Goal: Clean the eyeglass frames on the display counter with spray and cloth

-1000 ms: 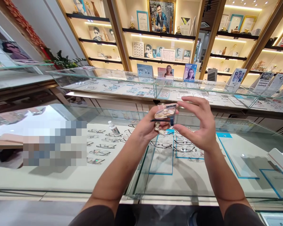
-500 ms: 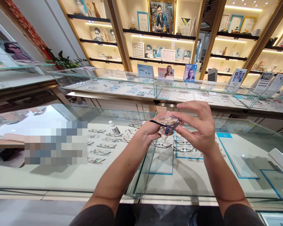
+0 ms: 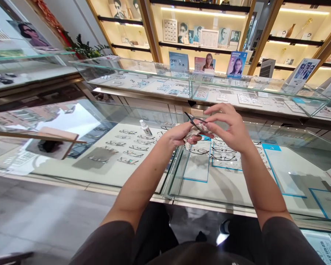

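A pair of dark-framed eyeglasses [image 3: 195, 123] is held up over the glass counter, one temple pointing up and to the left. My right hand [image 3: 228, 127] pinches the frame between thumb and fingers from the right. My left hand [image 3: 181, 133] is closed around a crumpled pale cloth [image 3: 189, 135] that lies against the lens area. The fingers partly cover the lenses, so the exact contact is hard to see. Left of my left hand, a small white bottle [image 3: 146, 129] stands on the counter.
Beneath me is a glass display counter [image 3: 143, 173] with rows of eyeglasses inside. A tilted mirror [image 3: 48, 145] stands on its left part. Behind runs another glass showcase [image 3: 154, 73] bearing advertising cards [image 3: 236, 64]. Lit shelves [image 3: 204, 16] line the back wall.
The view has tipped downward, showing more floor. The eyeglasses have turned, so a temple now points up and left instead of sideways. My right fingers have closed in nearer the frame.
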Motion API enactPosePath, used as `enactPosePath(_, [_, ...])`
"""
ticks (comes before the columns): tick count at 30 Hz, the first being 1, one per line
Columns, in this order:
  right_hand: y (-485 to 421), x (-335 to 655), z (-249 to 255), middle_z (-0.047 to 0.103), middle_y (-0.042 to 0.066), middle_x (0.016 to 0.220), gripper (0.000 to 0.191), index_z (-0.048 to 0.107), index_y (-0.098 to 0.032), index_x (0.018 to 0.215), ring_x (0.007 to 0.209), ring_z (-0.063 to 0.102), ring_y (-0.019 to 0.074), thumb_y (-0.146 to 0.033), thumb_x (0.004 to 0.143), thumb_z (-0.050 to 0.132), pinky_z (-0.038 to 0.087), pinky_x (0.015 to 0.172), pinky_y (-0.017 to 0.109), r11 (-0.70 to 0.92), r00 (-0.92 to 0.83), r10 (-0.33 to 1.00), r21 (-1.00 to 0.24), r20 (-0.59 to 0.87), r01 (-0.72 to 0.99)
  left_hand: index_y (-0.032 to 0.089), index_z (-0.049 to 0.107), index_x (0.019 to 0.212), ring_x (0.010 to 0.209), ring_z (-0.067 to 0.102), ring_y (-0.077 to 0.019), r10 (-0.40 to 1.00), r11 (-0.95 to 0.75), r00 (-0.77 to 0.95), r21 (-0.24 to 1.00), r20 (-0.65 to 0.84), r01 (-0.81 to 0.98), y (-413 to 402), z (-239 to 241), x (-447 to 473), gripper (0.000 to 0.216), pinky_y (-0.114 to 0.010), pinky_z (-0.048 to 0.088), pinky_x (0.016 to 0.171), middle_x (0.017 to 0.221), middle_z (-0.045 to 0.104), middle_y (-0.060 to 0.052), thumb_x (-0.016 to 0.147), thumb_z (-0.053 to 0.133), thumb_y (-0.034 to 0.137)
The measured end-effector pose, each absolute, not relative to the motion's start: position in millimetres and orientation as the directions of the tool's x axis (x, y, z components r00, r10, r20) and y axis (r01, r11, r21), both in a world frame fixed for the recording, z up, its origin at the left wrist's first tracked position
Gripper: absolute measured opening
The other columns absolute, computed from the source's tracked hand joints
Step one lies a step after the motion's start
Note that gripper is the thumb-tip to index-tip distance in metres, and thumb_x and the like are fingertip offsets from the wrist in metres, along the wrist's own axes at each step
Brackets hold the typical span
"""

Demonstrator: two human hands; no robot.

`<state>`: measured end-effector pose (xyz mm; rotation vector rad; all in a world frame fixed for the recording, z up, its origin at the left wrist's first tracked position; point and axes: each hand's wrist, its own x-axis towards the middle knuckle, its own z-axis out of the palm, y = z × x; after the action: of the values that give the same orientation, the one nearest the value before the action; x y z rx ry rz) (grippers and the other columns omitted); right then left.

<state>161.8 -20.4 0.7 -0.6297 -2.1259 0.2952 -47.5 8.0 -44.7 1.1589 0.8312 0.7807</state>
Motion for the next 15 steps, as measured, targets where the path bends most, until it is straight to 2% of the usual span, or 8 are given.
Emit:
enactPosePath(2, [-12.6, 158.7, -6.9, 0.074, 0.002, 0.118, 0.024, 0.078, -0.031, 0.091, 0.116, 0.061, 0.0266, -0.047, 0.1, 0.062, 0.043, 0.109, 0.052, 0.82, -0.489, 0.572, -0.442, 0.659, 0.363, 0.02, 0.057, 0.075, 0.047, 0.038, -0.0079, 0.926, 0.172, 0.354, 0.981, -0.129, -0.093, 11.7, -53.8, -61.6, 0.046, -0.019, 0.02, 0.04, 0.06, 0.055, 0.0, 0.063, 0.084, 0.057])
enactPosePath(4, [-6.3, 155.6, -14.9, 0.074, 0.002, 0.119, 0.02, 0.077, -0.031, 0.09, 0.116, 0.06, 0.0273, -0.042, 0.099, 0.064, 0.043, 0.109, 0.052, 0.775, -0.492, 0.63, -0.445, 0.601, 0.449, 0.02, 0.058, 0.08, 0.05, 0.038, -0.0066, 0.996, 0.029, 0.085, 0.993, -0.019, -0.112, 18.9, -65.9, -77.0, 0.038, -0.018, 0.02, 0.042, 0.065, 0.055, 0.002, 0.062, 0.082, 0.043])
enactPosePath(6, [-0.7, 151.6, -23.8, 0.074, 0.004, 0.121, 0.018, 0.077, -0.029, 0.088, 0.117, 0.059, 0.0284, -0.036, 0.099, 0.064, 0.041, 0.11, 0.054, 0.713, -0.494, 0.696, -0.423, 0.521, 0.559, 0.021, 0.054, 0.078, 0.05, 0.035, -0.0063, 0.97, -0.127, -0.224, 0.985, 0.098, -0.119, 28.1, -79.4, -91.5, 0.031, -0.019, 0.021, 0.044, 0.061, 0.047, 0.006, 0.06, 0.075, 0.034])
enactPosePath(8, [5.0, 145.7, -34.2, 0.073, 0.006, 0.121, 0.017, 0.078, -0.027, 0.087, 0.118, 0.058, 0.0297, -0.032, 0.098, 0.065, 0.039, 0.111, 0.055, 0.654, -0.505, 0.752, -0.383, 0.425, 0.652, 0.022, 0.052, 0.076, 0.05, 0.035, -0.0071, 0.908, -0.203, -0.385, 0.977, 0.164, -0.063, 36.6, -92.1, -103.4, 0.026, -0.021, 0.024, 0.045, 0.059, 0.044, 0.007, 0.061, 0.07, 0.032])
enactPosePath(12, [15.8, 130.7, -58.2, 0.073, 0.01, 0.124, 0.019, 0.079, -0.022, 0.087, 0.121, 0.056, 0.0305, -0.025, 0.098, 0.064, 0.037, 0.111, 0.051, 0.562, -0.525, 0.827, -0.269, 0.203, 0.782, 0.021, 0.054, 0.075, 0.052, 0.038, -0.0091, 0.874, -0.231, -0.408, 0.965, 0.263, 0.127, 43.1, -108.1, -115.1, 0.021, -0.024, 0.028, 0.049, 0.058, 0.046, 0.006, 0.066, 0.069, 0.034])
enactPosePath(15, [21.3, 121.8, -75.5, 0.072, 0.012, 0.127, 0.021, 0.081, -0.02, 0.092, 0.122, 0.054, 0.0305, -0.024, 0.1, 0.062, 0.036, 0.109, 0.048, 0.525, -0.517, 0.851, -0.181, 0.092, 0.832, 0.02, 0.056, 0.074, 0.055, 0.038, -0.0102, 0.854, -0.257, -0.39, 0.932, 0.343, 0.257, 39.2, -110.4, -112.8, 0.017, -0.025, 0.03, 0.053, 0.06, 0.047, 0.005, 0.071, 0.067, 0.034])
